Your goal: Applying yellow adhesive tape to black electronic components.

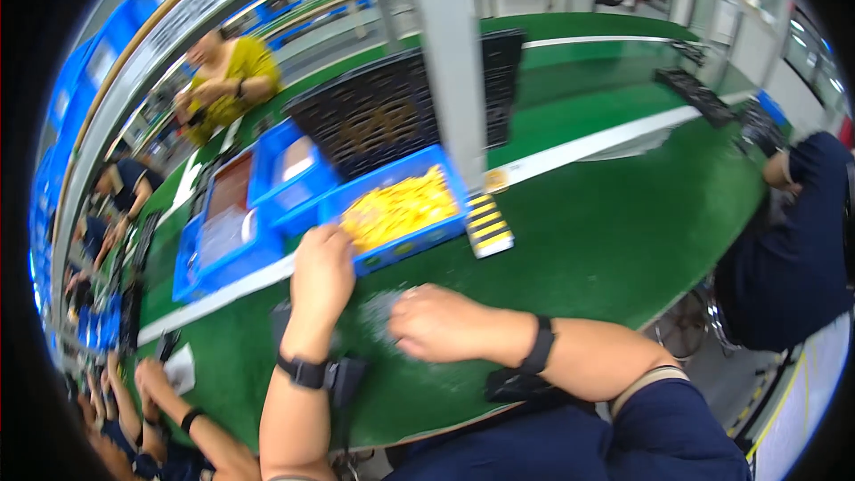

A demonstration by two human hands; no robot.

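Note:
My left hand (322,260) is at the near left corner of a blue bin (414,248) heaped with small yellow parts (401,207). Its fingers are curled, their tips turned away from view, so I cannot see what they hold. My right hand (438,321) is closed low over the green table (579,240), beside a whitish, translucent patch of small pieces or film (385,313). Whatever its fingers pinch is hidden. A dark band circles each wrist.
Blue bins (223,258) stand left of the yellow parts, with a black crate (374,116) behind them. A grey post (450,62) rises beside a yellow-and-black striped block (489,224). Dark objects (349,383) lie near my forearms. Co-workers sit left, right and across.

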